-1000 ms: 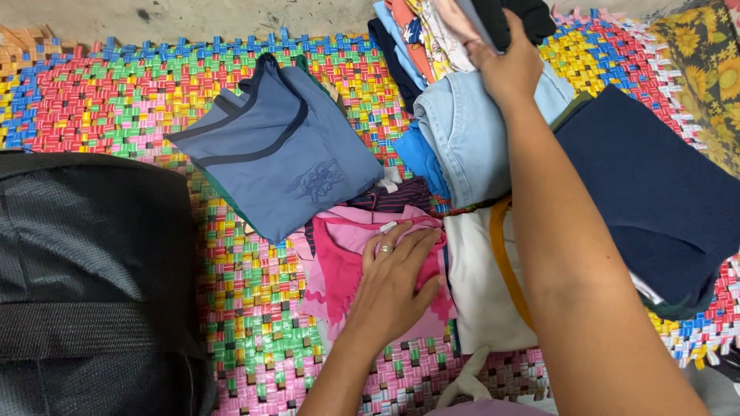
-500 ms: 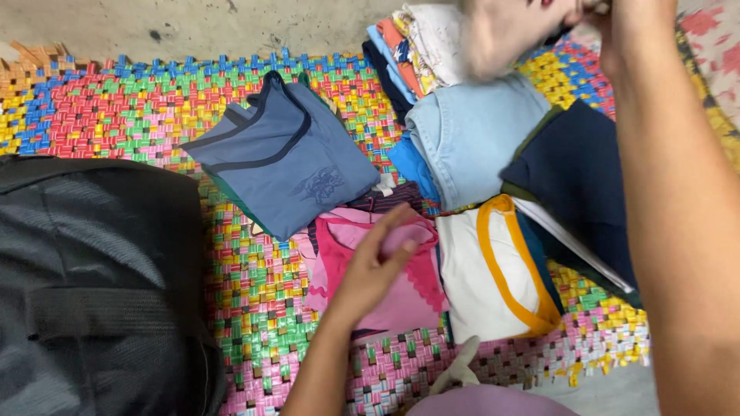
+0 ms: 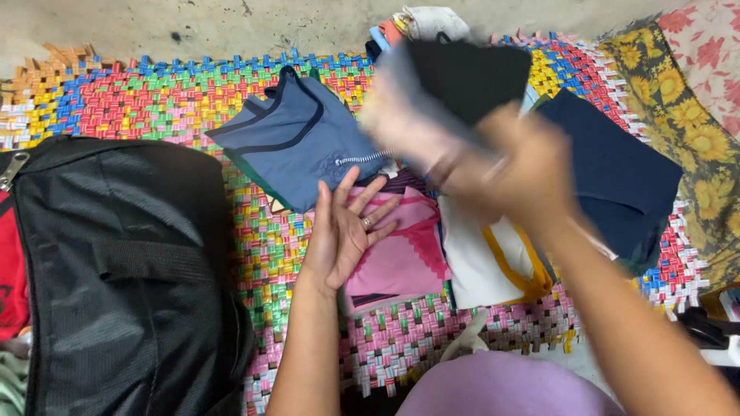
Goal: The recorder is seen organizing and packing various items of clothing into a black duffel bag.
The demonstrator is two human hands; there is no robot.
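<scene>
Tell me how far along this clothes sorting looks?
Partway. Done: folded garments lie on the woven mat, among them a blue shirt, a pink top and a navy piece. In hand: the right hand, blurred, holds a black garment; the left hand is open, palm up, above the pink top. Left: a black bag lies open beside them.

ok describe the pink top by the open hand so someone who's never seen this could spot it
Find the big black bag on the left of the colourful woven mat. Just to its right the left hand is raised, palm open, and the pink top lies folded beside it. It is the only pink garment, between a blue-grey shirt and a white, yellow-trimmed one.
</scene>
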